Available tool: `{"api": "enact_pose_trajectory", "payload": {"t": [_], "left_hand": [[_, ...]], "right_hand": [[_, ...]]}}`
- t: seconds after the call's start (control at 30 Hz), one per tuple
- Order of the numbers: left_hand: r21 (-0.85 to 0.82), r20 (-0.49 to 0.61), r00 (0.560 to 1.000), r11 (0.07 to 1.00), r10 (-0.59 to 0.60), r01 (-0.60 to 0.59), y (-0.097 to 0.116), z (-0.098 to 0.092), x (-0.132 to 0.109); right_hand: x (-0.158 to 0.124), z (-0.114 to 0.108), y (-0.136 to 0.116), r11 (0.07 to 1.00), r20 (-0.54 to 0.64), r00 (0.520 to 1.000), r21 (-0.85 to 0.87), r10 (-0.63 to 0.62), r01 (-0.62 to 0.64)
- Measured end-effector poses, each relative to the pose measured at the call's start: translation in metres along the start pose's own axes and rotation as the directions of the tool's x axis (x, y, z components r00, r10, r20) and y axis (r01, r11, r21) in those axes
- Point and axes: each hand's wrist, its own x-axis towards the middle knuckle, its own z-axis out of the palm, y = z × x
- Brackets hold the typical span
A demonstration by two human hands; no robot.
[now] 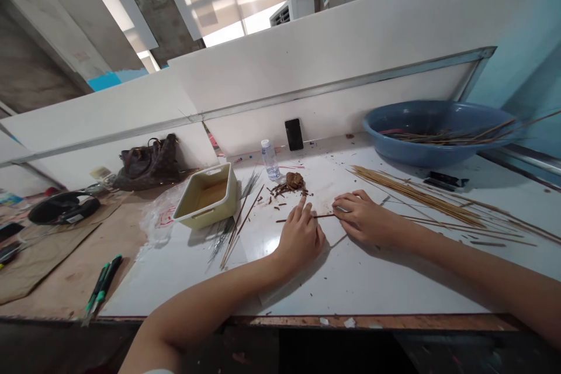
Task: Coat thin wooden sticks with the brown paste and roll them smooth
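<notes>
A thin dark-brown stick (324, 215) lies across the white tabletop, passing under both hands. My left hand (300, 236) rests on it palm down, fingers stretched out and nearly flat. To its right, my right hand (366, 219) has its fingers bent and drawn together over the stick; the exact grip underneath is hidden. Just beyond my left fingertips sits a lump of brown, clay-like paste (294, 180), with small crumbs and short rolled bits around it. A bundle of thin tan sticks (416, 196) lies beyond my right forearm.
A blue basin (438, 152) holding sticks stands at the back right. On the left are a yellow-green tub (205, 216), a handbag (149, 163) and green-black cutters (103, 286). A water bottle (270, 162) and a phone (294, 134) stand near the white partition (328, 102).
</notes>
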Motion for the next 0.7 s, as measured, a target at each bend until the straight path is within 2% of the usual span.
{"api": "enact_pose_trajectory", "payload": {"t": [0.3,0.7], "left_hand": [[-0.013,0.006,1.000,1.000,0.007,-0.007,-0.0004,-0.0021,0.0009],[-0.017,-0.014,1.000,1.000,0.011,-0.011,-0.0011,0.0001,0.0014]], "right_hand": [[-0.0043,0.0036,0.0016,0.991,-0.072,0.988,-0.002,0.136,-0.137],[-0.0038,0.0089,0.0023,0.986,-0.109,0.981,0.056,0.160,-0.154]]}}
